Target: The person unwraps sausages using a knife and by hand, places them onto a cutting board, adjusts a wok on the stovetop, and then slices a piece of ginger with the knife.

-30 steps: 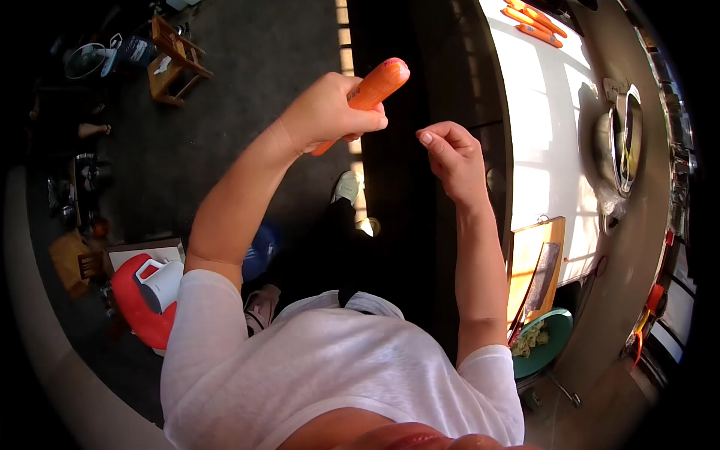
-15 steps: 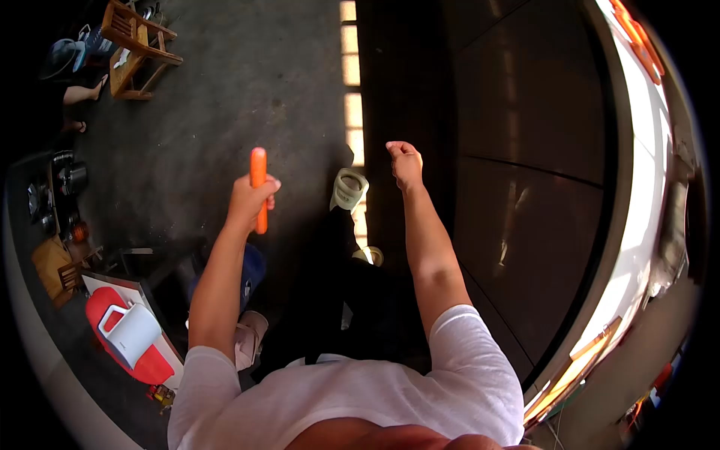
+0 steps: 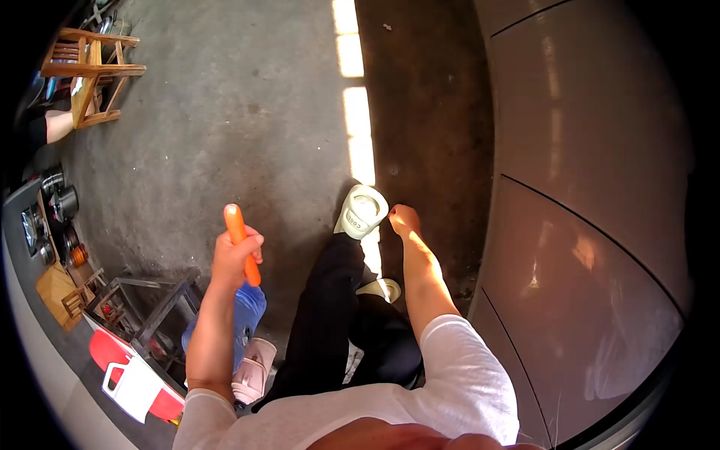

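Observation:
An orange carrot-like stick [image 3: 235, 225], perhaps in clear wrapping, is held upright in my left hand [image 3: 238, 255], whose fingers wrap round its middle. Its rounded top sticks up above the fist and its lower end shows beneath. My right hand [image 3: 405, 220] hangs low beside the pale slipper [image 3: 363, 211] on my foot. Its fingers are curled together, and whatever they hold, if anything, is too small to make out.
Brown cabinet fronts [image 3: 585, 262] run along the right. A wooden chair [image 3: 94, 69] stands at the upper left, near another person's leg [image 3: 58, 125]. Lower left are a white jug [image 3: 136, 388] on something red, a dark metal frame [image 3: 161, 304], a blue object [image 3: 247, 311] and pots [image 3: 66, 202].
Both hands have moved lower in the view. The view has turned down and away from the white countertop, which has left the frame. The orange stick stays in my left hand.

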The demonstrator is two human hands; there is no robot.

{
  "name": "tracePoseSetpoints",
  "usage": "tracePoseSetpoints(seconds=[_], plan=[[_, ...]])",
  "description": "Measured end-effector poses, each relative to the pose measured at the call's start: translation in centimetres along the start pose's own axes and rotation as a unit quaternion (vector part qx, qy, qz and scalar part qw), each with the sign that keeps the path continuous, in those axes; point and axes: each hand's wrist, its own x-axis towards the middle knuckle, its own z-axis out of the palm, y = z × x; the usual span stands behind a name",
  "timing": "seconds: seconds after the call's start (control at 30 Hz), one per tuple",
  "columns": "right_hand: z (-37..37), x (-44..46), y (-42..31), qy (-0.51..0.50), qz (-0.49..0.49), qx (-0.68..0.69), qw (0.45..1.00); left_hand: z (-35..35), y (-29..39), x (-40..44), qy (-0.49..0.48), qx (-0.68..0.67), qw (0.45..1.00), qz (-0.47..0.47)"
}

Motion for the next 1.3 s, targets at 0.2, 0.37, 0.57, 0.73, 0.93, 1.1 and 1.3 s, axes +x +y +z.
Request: tracePoseSetpoints(seconds=[0.2, 0.37, 0.57, 0.73, 0.93, 1.1, 1.3], plan=[[0.9, 0.8, 0.9, 0.03, -0.023, -0.029, 0.999, 3.6, 1.3, 0.1, -0.039, 0.013, 0.999, -0.003], [0.0, 1.0, 0.7, 0.028, 0.009, -0.022, 0.999, 5.1, 1.8, 0.1, -0.06, -0.001, 0.998, -0.005], [-1.0, 1.3, 0.9, 0.024, 0.009, 0.011, 1.0, 6.6, 1.9, 0.2, -0.089, -0.007, 0.996, -0.011], [-2.5, 0.5, 0.6, 0.02, 0.011, 0.018, 1.0, 7.9, 2.0, -0.3, -0.103, -0.004, 0.995, -0.004], [-5.4, -0.7, 0.8, 0.047, -0.013, 0.076, 0.996, 9.8, 3.0, -2.0, -0.131, -0.007, 0.991, 0.001], [-13.6, -7.7, -1.9, 0.143, -0.126, 0.351, 0.917, 14.1, 8.0, -6.2, -0.211, -0.002, 0.976, 0.052], [-30.6, -29.7, -9.9, 0.047, -0.223, 0.626, 0.745, 18.5, 17.1, -15.7, -0.326, 0.019, 0.93, 0.17]])
